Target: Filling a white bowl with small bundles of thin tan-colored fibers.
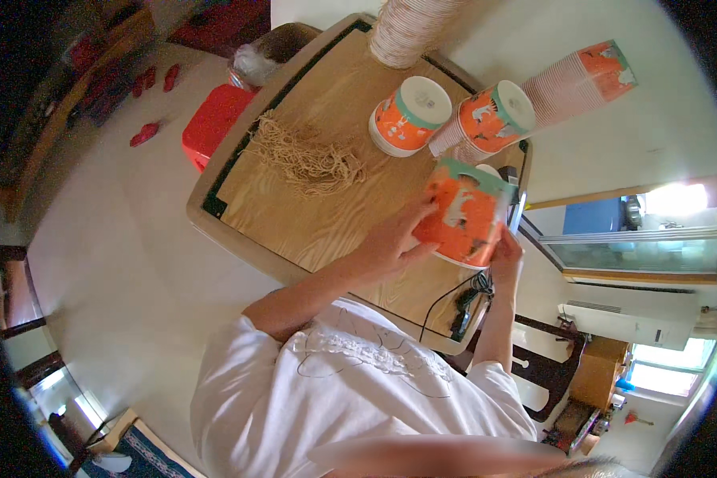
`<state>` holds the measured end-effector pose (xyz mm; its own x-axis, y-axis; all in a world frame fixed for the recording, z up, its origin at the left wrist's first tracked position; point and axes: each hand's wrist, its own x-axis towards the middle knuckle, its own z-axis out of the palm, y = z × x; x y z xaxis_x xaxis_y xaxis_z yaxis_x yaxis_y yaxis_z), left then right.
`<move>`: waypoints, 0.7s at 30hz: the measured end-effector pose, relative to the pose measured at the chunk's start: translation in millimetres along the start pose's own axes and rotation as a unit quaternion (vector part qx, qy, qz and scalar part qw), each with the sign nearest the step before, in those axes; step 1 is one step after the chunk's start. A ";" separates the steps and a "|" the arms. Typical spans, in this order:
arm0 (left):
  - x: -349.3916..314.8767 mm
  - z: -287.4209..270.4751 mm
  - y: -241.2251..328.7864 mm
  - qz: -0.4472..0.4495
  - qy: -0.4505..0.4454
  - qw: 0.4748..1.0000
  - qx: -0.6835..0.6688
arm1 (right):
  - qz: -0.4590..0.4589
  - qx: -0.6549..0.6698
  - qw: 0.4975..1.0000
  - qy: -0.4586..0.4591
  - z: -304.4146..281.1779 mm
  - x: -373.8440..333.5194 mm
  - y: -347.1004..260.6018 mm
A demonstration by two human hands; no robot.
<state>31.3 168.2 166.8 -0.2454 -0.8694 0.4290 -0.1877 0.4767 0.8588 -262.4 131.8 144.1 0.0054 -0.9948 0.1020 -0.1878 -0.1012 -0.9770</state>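
Note:
An orange paper tub [460, 209] with a green band and white patches is raised over the near right part of the table. My right hand [506, 255] grips it at its right side, with the fingers partly hidden behind it. On its left side, my left hand [402, 237] presses its fingers against the wall. Beyond it, a similar tub [404, 131] stands upside down on the table, its white base facing up. Another upturned tub [486, 119] stands to the right of that one. A tangled bundle of tan strings [307, 159] lies on the left half of the wood-grain table [338, 219].
Tall nested stacks of paper tubs [558, 92] rise at the far right, and a pale stack [406, 36] stands at the far edge. A black cable [446, 296] lies near the right edge. A red stool [215, 123] is beside the table's left side.

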 end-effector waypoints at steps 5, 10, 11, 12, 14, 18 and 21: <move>71.6 6.2 42.5 -0.129 -0.033 0.991 -0.029 | -0.070 -0.211 0.968 0.120 -20.0 20.7 -42.3; 118.8 68.5 -42.3 0.057 0.013 0.998 0.023 | -0.157 -0.111 0.965 0.177 -47.8 52.0 13.9; 128.2 72.8 -48.5 0.044 -0.027 0.998 0.031 | -0.155 -0.056 0.967 0.194 -49.6 56.5 21.0; 133.6 77.1 -54.2 0.029 -0.067 0.997 0.040 | -0.154 -0.053 0.968 0.192 -50.8 58.8 28.4; 143.6 79.6 -48.9 0.039 -0.064 0.996 0.057 | -0.113 -0.038 0.974 0.191 -48.9 59.5 37.6; 154.4 82.1 -40.9 -0.009 -0.102 0.986 0.128 | -0.088 -0.073 0.968 0.225 -49.8 58.5 76.0; 150.1 91.3 -78.9 0.026 -0.085 0.988 0.123 | -0.084 -0.056 0.978 0.180 -37.4 61.9 83.7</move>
<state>-77.5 12.0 137.8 -0.4124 -0.8189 0.3991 -0.3918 0.5550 0.7338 -314.6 62.3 75.7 -0.2966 -0.8928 0.3389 -0.3212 -0.2410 -0.9158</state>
